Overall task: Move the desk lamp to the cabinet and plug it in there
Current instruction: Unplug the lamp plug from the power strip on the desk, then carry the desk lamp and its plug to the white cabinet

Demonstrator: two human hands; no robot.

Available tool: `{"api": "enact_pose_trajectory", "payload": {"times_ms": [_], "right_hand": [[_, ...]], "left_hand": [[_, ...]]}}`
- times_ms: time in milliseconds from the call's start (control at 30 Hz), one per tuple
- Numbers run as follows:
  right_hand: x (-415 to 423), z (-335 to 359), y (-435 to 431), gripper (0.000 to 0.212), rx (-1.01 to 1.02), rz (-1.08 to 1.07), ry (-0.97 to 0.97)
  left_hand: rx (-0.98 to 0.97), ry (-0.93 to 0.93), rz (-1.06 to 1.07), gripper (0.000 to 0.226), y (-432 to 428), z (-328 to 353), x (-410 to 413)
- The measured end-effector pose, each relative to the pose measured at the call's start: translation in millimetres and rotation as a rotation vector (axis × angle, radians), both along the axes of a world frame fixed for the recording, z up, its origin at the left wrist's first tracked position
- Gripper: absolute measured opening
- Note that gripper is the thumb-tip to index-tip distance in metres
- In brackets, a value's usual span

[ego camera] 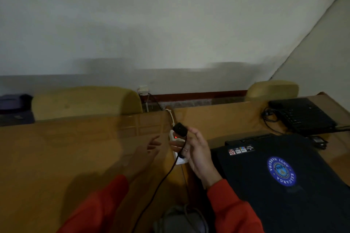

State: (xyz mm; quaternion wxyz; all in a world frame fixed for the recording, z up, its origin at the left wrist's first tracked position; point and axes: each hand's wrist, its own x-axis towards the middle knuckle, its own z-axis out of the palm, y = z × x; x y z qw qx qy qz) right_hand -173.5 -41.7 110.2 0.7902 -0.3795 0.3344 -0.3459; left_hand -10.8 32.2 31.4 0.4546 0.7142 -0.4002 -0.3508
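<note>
My right hand (197, 152) holds a black plug (180, 129) by its end, just above a white power strip (177, 149) whose red switch light glows. The plug's black cord (161, 181) runs down from my fingers toward the bottom of the view. My left hand (145, 152) hovers over the wooden desk (75, 147) to the left of the strip, fingers spread and holding nothing. The lamp itself is not in view.
A closed black laptop (284, 176) with a blue round emblem lies at the right. Behind it are a black keyboard (303, 115) and tangled cables. Two tan chair backs (85, 102) stand beyond the desk. A wall socket (143, 89) sits low on the far wall.
</note>
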Motion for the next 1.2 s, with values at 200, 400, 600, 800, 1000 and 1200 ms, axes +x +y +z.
{"api": "enact_pose_trajectory", "payload": {"times_ms": [200,400,600,800,1000,1200], "right_hand": [[-13.3,14.9,25.8,0.019,0.001,-0.086,0.082],[-39.8,26.0,56.8,0.010,-0.033,-0.108,0.141],[-63.7,43.5,92.8,0.015,-0.117,-0.107,0.147],[-84.4,60.5,129.1,0.017,-0.229,-0.057,0.122],[-105.1,61.7,159.1,0.016,-0.335,0.014,0.180],[-132.9,39.7,169.8,0.023,-0.344,0.075,0.231]], "left_hand": [[-0.068,-0.041,0.024,0.036,32.5,32.7,-12.2],[-0.082,-0.090,-0.006,0.030,71.8,65.4,-19.0],[-0.059,-0.197,-0.051,0.028,116.4,93.3,-18.1],[-0.059,-0.236,-0.020,0.026,167.1,105.1,-24.2],[-0.049,-0.157,0.088,0.024,222.7,90.9,-37.8],[-0.055,-0.046,0.357,0.024,289.0,61.4,-87.8]]}}
